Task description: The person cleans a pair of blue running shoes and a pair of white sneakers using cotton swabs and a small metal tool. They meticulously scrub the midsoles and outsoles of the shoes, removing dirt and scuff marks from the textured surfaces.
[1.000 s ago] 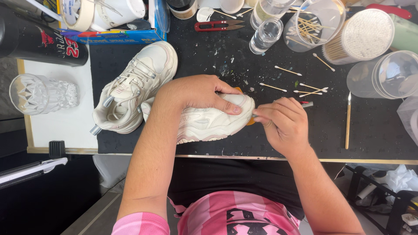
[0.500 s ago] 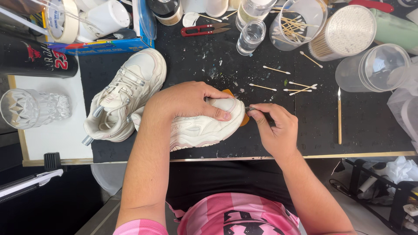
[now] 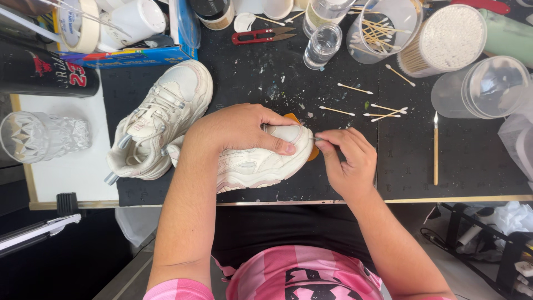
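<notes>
The left hand (image 3: 239,130) is closed over a white sneaker (image 3: 252,161) lying on its side on the black desk (image 3: 344,172) near the front edge, thumb pressed on the toe. The right hand (image 3: 350,161) pinches a thin tool (image 3: 317,139) whose tip meets the toe; its far end is hidden. Judged light, with a soft upper and a stiffer sole, the sneaker is best held across the midfoot, and a second sneaker (image 3: 158,125) lies just beside it.
</notes>
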